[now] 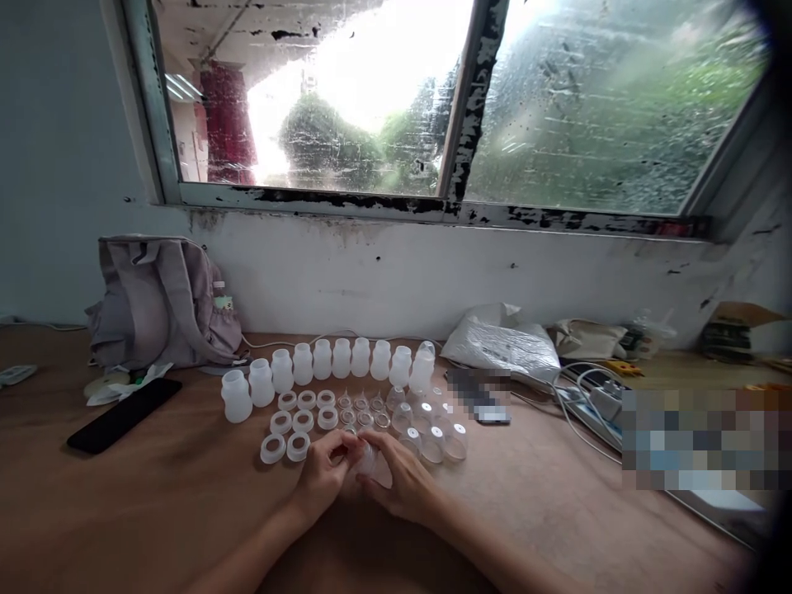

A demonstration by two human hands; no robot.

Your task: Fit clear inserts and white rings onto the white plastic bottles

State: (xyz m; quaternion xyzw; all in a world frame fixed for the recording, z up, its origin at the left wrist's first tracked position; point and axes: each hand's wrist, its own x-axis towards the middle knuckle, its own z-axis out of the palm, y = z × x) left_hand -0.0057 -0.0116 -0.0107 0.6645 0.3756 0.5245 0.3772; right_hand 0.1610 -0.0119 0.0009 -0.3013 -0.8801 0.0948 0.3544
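Note:
My left hand [322, 472] and my right hand [405, 485] meet near the front of the table, fingers closed around a small translucent baby-bottle part [367, 459]. My fingers cover much of it, so I cannot tell whether it is a collar ring, a teat or both. Just beyond my left hand lie several white collar rings [303, 421] in rows. Clear silicone teats [362, 405] sit in the middle. Close to my right hand stand several clear dome caps [431, 445]. Behind them, white bottles [322, 360] form a curved row; the rightmost bottle [422, 369] has a clear cap on.
A grey backpack [164, 305] leans at the back left, with a black slab-like object [124, 415] before it. Right of the bottles are a silver pouch [504, 342], a partly blurred phone [492, 414], and white cables around a power strip [587, 408]. A window [458, 107] is above.

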